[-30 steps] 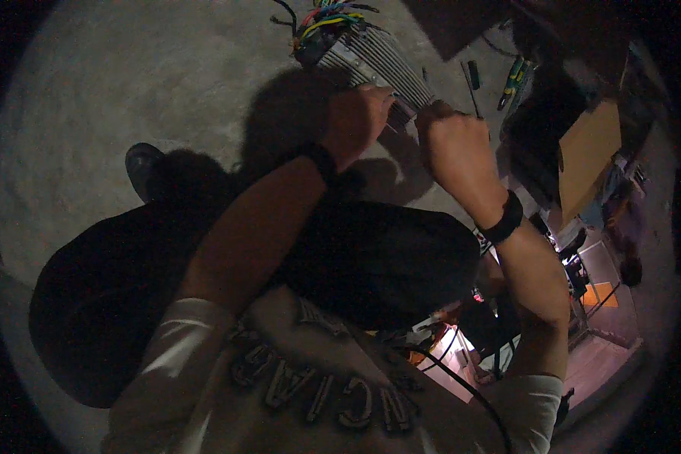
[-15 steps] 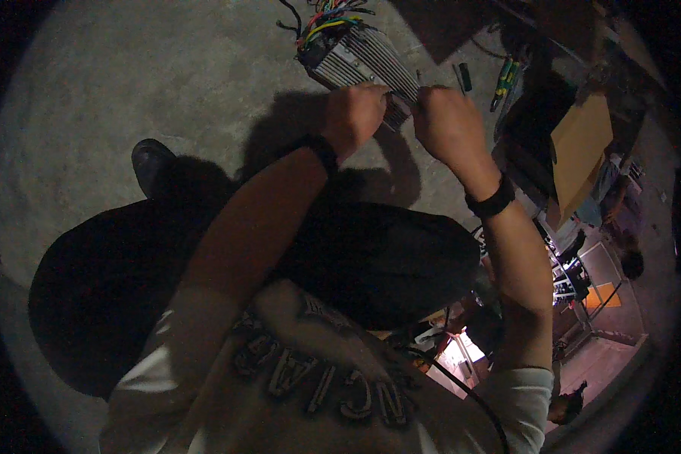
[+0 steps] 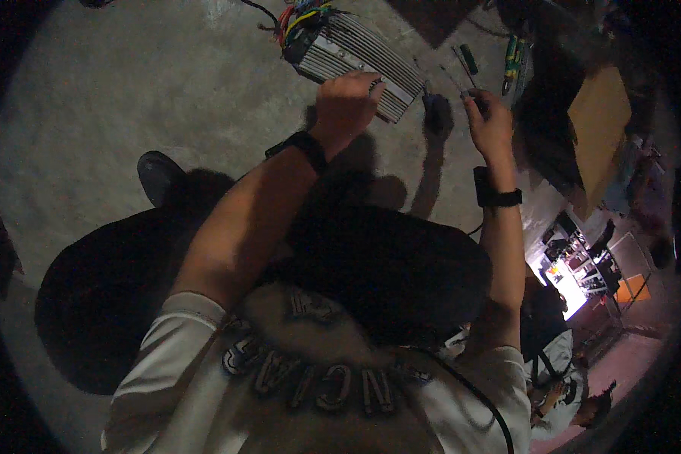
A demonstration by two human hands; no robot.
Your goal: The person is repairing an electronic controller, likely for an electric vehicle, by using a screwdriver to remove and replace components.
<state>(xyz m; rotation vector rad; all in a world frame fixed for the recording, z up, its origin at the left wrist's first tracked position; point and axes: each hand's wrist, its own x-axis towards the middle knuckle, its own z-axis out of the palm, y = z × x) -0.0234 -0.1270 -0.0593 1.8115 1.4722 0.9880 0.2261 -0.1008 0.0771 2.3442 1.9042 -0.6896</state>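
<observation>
A finned metal controller box [image 3: 390,64] with a bundle of coloured wires [image 3: 299,19] at its far left end is in front of me. My left hand [image 3: 348,106] is curled over its near left edge, thumb towards the fins. Whether the box rests fully on the floor I cannot tell. To the right of the box, my right hand [image 3: 492,125] is raised, apart from it. Thumb and fingers pinch a slim screwdriver [image 3: 452,77], whose thin shaft points away to the far left; its grip is mostly hidden.
Beyond my right hand a dark green handle [image 3: 467,59] and green-and-yellow handled pliers [image 3: 513,64] lie on the concrete floor [image 3: 129,91]. Cardboard [image 3: 601,121] stands at the right. My folded legs are close below. Another person [image 3: 564,378] is at the lower right.
My right hand has come off the box and moved right, with the screwdriver shaft now showing. My left hand stays on the box, which has shifted slightly left.
</observation>
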